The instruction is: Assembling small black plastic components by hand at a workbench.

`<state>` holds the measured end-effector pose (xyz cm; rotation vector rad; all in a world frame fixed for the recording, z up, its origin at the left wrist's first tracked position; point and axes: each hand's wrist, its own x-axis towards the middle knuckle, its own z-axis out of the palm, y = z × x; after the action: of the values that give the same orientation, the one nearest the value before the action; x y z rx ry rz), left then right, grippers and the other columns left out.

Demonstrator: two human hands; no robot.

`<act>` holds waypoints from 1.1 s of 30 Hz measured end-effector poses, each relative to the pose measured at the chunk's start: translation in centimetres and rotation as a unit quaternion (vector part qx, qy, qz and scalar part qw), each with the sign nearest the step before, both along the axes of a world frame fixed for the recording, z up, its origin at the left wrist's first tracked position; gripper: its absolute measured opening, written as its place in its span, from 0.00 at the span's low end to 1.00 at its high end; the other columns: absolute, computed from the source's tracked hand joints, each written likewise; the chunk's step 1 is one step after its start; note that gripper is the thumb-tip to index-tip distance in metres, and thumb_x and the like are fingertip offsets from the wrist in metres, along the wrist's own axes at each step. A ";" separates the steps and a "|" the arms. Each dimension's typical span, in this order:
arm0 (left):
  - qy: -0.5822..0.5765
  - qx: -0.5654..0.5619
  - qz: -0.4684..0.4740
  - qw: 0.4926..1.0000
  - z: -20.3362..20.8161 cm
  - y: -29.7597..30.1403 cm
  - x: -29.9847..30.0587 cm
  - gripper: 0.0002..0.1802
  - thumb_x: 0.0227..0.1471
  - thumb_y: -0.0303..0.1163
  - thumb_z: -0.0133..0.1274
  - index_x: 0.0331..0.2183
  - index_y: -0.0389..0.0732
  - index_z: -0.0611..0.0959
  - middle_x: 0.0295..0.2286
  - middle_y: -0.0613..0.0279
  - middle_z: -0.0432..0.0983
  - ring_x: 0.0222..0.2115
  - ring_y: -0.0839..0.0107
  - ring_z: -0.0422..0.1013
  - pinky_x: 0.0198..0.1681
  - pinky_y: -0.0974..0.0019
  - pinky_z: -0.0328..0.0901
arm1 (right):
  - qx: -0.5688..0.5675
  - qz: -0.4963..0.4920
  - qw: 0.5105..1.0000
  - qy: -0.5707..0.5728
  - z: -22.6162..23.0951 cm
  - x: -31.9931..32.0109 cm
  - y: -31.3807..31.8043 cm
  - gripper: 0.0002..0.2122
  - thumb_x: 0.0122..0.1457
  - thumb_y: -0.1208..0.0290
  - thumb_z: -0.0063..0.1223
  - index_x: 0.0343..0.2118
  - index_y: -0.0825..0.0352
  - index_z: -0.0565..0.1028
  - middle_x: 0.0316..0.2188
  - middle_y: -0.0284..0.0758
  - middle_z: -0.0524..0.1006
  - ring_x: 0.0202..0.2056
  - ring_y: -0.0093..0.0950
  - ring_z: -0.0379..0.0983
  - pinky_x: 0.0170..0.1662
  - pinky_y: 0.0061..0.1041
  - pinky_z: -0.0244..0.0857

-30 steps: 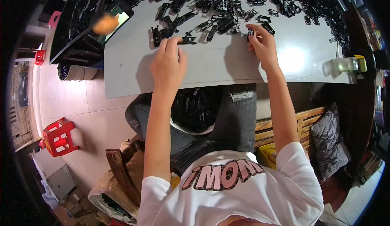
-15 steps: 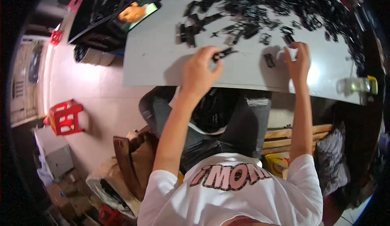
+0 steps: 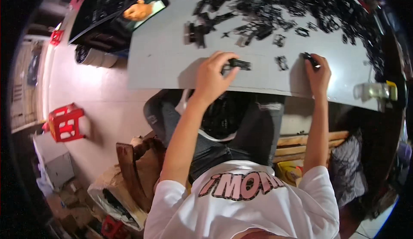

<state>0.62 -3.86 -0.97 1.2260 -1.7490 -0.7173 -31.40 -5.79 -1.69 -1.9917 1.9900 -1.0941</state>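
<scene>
I see the left hand, half curled, pinching a part near one end, probably leaving the rest exposed. The right hand, nearly closed, pinches a second part.

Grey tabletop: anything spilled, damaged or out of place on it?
Nothing looks spilled or plainly damaged. One small black openwork piece looks stray, lying alone between left hand and right hand, apart from the heaped black parts.

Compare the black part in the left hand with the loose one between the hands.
The held part is in the left hand, partly covered; the loose part lies on the table, fully visible. The held part's long side runs sideways; the loose part's runs roughly near to far. Both are black.
</scene>
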 end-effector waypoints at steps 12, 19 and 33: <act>0.005 0.019 0.001 1.000 0.2 0.0 -0.3 0.13 0.41 0.25 0.58 0.34 0.39 0.79 0.31 0.58 0.76 0.32 0.60 0.73 0.37 0.66 0.66 | 0.002 -0.007 1.000 0.015 1.9 7.9 2.5 0.10 0.46 0.76 0.60 0.32 0.70 0.74 0.25 0.35 0.72 0.23 0.25 0.67 0.26 0.23 0.63; 0.012 0.012 -0.002 1.000 -0.2 0.0 0.0 0.13 0.42 0.26 0.58 0.34 0.40 0.79 0.31 0.58 0.77 0.32 0.61 0.74 0.36 0.66 0.66 | 0.074 -0.052 0.991 0.101 1.0 9.4 2.0 0.09 0.46 0.74 0.58 0.32 0.70 0.74 0.28 0.41 0.73 0.27 0.37 0.71 0.31 0.31 0.66; -0.004 0.049 -0.054 0.997 -0.2 -0.1 0.3 0.18 0.41 0.21 0.58 0.39 0.40 0.80 0.32 0.61 0.80 0.32 0.71 0.74 0.37 0.70 0.66 | 0.057 0.258 0.965 -0.008 3.6 14.0 2.3 0.15 0.40 0.81 0.59 0.36 0.70 0.74 0.31 0.40 0.71 0.32 0.39 0.71 0.37 0.31 0.67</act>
<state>0.88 -3.96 -1.21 1.2079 -1.8171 -0.8721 -17.40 -3.49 1.89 -2.2359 1.3595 -0.8436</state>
